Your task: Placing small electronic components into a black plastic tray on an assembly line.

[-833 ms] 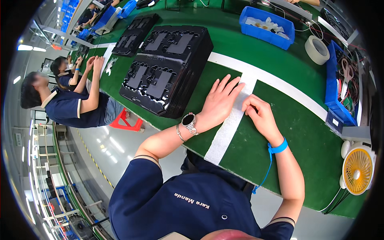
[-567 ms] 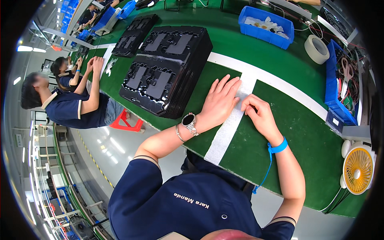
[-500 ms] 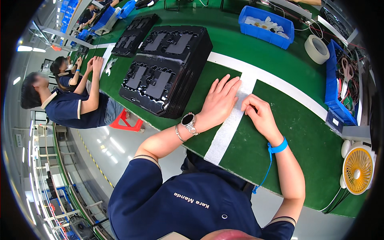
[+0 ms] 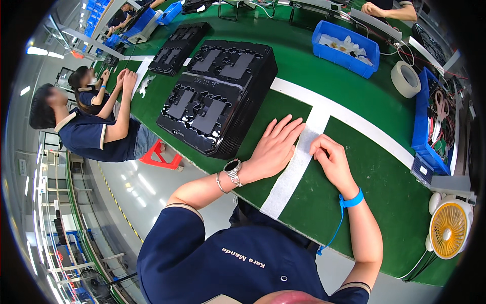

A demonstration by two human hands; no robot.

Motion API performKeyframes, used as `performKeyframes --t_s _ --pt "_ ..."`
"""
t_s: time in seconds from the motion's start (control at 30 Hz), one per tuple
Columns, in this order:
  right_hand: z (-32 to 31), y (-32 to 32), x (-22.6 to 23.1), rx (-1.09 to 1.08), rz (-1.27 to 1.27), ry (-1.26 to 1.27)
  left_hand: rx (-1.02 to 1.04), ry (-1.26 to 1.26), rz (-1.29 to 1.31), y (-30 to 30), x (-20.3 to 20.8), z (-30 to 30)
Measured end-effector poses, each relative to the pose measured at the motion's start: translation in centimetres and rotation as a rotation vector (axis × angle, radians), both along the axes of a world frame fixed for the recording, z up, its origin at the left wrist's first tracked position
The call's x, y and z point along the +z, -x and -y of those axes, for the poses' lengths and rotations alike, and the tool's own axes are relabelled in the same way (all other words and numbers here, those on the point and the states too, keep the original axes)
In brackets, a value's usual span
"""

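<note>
My left hand (image 4: 273, 151) lies flat and palm down on the green mat (image 4: 354, 202), fingers stretched out, its fingertips at the edge of the white tape strip (image 4: 289, 187). A watch and a bracelet are on that wrist. Just across the strip, my right hand (image 4: 331, 161) rests with its fingers curled in and nothing visible in them. A blue wrist strap (image 4: 353, 198) with a coiled cord circles the right wrist. Left of my left hand stands a stack of black moulded trays (image 4: 223, 91) with dark rectangular parts in the top one.
Another black tray stack (image 4: 178, 48) stands farther left. Beyond are a blue bin (image 4: 346, 49) of white pieces, a tape roll (image 4: 405, 79) and a blue bin of tools and wires (image 4: 436, 121). A yellow-white fan (image 4: 448, 230) sits at right. Two co-workers (image 4: 96, 119) sit at left.
The view has tilted, so the bench sits lower in the picture. My left hand has slid slightly toward me; my right hand stays curled beside the strip. A co-worker's hand shows more at upper right.
</note>
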State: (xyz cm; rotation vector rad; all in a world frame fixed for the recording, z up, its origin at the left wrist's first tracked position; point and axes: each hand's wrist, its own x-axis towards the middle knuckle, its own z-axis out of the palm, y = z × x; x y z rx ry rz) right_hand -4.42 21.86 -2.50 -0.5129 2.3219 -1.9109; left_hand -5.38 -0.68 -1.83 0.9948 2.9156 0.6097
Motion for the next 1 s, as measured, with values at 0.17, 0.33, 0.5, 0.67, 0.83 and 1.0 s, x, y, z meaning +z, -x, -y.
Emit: performKeyframes --t_s 0.17,0.33,0.5,0.67,0.83,1.0 --pt "0.0 0.0 -0.1 0.003 0.021 0.005 0.017 0.018 -0.003 0.0 -0.2 -0.9" --pt "-0.1 0.0 0.1 0.002 0.032 -0.005 -0.037 0.086 -0.039 0.0 0.0 -0.6" --pt "-0.2 0.0 0.2 0.005 0.054 0.030 -0.068 0.095 -0.021 -0.1 0.2 -0.1" --pt "-0.2 0.1 0.4 0.016 0.043 0.001 -0.094 0.126 -0.006 -0.5 0.5 0.8" --pt "-0.1 0.0 0.2 0.018 0.027 -0.002 -0.074 0.049 0.022 -0.8 0.5 0.8" --pt "-0.2 0.0 0.3 0.013 0.030 -0.011 -0.123 0.084 -0.046 -0.8 0.4 1.2"
